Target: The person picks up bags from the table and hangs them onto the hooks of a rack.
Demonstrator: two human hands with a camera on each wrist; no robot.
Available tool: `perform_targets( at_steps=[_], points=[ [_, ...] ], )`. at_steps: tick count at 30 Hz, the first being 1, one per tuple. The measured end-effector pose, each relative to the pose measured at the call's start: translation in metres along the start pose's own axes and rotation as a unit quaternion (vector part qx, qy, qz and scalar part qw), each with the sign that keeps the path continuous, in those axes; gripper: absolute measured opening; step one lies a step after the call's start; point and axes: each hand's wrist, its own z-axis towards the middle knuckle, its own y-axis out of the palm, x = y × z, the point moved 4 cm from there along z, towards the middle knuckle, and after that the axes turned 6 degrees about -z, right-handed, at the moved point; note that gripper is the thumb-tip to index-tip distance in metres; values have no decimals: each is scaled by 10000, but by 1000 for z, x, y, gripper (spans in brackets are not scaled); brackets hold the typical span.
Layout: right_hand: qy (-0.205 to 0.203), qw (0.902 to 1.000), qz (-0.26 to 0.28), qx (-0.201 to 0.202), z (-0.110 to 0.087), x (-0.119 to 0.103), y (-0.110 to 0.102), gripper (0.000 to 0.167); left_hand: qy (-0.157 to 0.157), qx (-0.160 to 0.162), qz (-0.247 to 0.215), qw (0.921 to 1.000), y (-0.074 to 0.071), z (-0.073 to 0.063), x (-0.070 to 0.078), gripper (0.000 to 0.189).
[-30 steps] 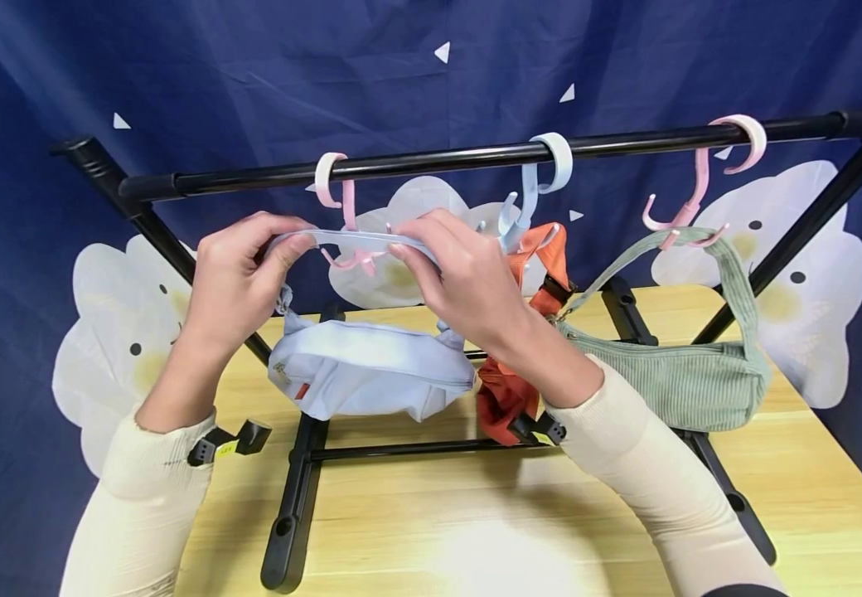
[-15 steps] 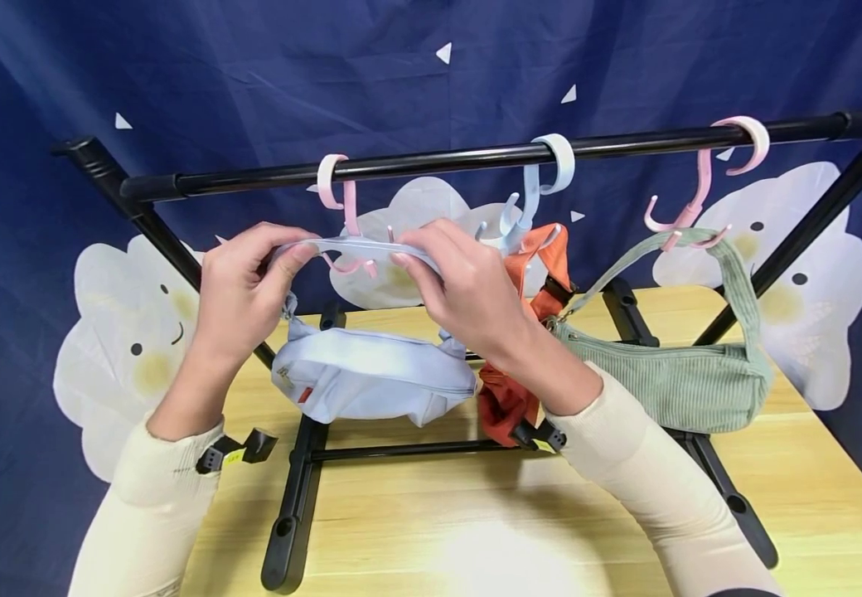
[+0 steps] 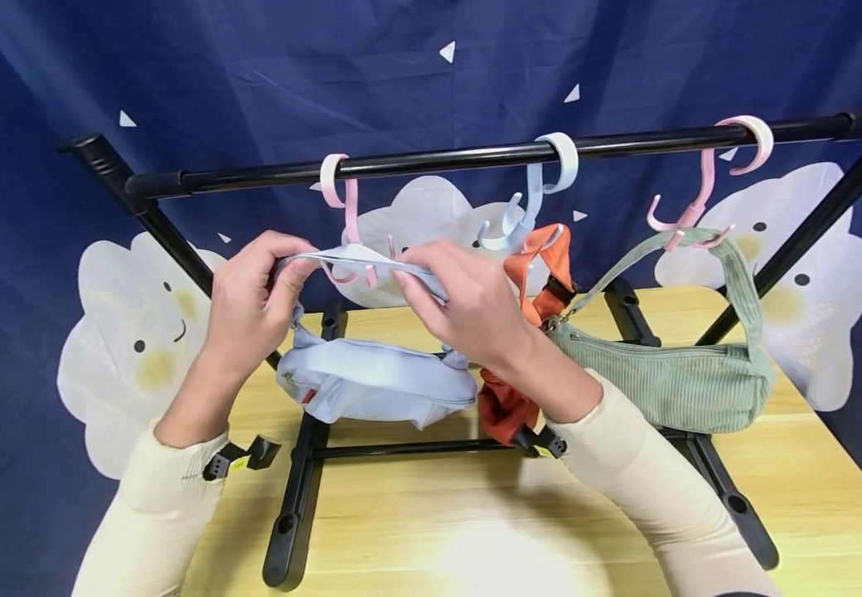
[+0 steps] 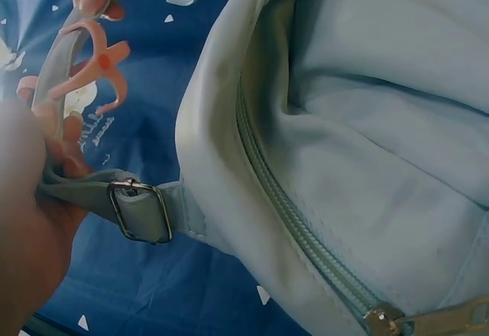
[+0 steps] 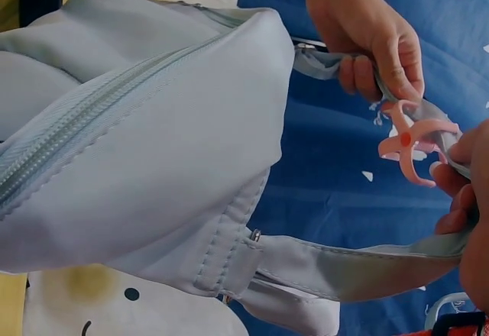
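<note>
A pale blue shoulder bag (image 3: 379, 381) hangs below its strap (image 3: 349, 254), which both hands hold up. My left hand (image 3: 248, 298) pinches the strap's left part between thumb and fingers. The right hand (image 3: 476, 303) pinches it farther right. Between them the strap lies at the prongs of the left pink hook (image 3: 351, 211); in the right wrist view that pink hook (image 5: 406, 139) meets the strap's span. Whether the strap bears on the prongs, I cannot tell. The left wrist view shows a metal strap buckle (image 4: 141, 210) and the bag's zipper (image 4: 286, 202).
A black rail (image 3: 446, 157) carries the hooks. An orange bag (image 3: 509, 406) hangs from a light blue hook (image 3: 531, 199), partly behind my right arm. On the right pink hook (image 3: 699, 199) hangs a green corduroy bag (image 3: 677, 381). The rack stands on a wooden table (image 3: 416, 514).
Both hands have come down slightly, the left also shifting right. The held strap has sunk at the pink hook, and its middle now peaks upward. The bag has dropped a little.
</note>
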Motion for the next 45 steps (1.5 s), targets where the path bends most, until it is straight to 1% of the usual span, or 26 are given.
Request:
perform_targets(
  at_steps=[6, 12, 14, 18, 21, 25, 29, 35, 38, 45],
  points=[
    [26, 9999, 110, 19, -3, 0, 0, 9, -73, 13, -88, 9999, 2, -3, -2, 11],
    [182, 9993, 322, -34, -3, 2, 1, 12, -181, -240, -298, 9991, 4, -3, -4, 16],
    [211, 9991, 352, -83, -2, 3, 2, 15, -139, -257, -351, 9990, 5, -3, -5, 20],
    [197, 9991, 356, -150, -4, 3, 3, 18, 53, -253, -471, 9986, 6, -2, -3, 24],
    [174, 9991, 353, -168, -6, 3, 3, 19, 117, -250, -510, 9983, 7, -3, -2, 21],
    [127, 9994, 260, -204, -7, 3, 3, 19, 76, -249, -422, 9988, 9, -3, -3, 17],
    [45, 9997, 106, -206, -9, 3, 4, 19, 57, -313, -350, 9989, 12, -4, -4, 15],
    [5, 9999, 8, -164, -10, 3, 4, 18, 8, -344, -341, 9988, 15, -7, -5, 13],
    [61, 9998, 9, -189, -11, 3, 5, 18, -3, -386, -370, 9986, 16, -7, -5, 12],
    [276, 9988, 86, -393, -10, 5, 5, 18, -66, -522, -346, 9980, 17, -6, -7, 12]
  ],
)
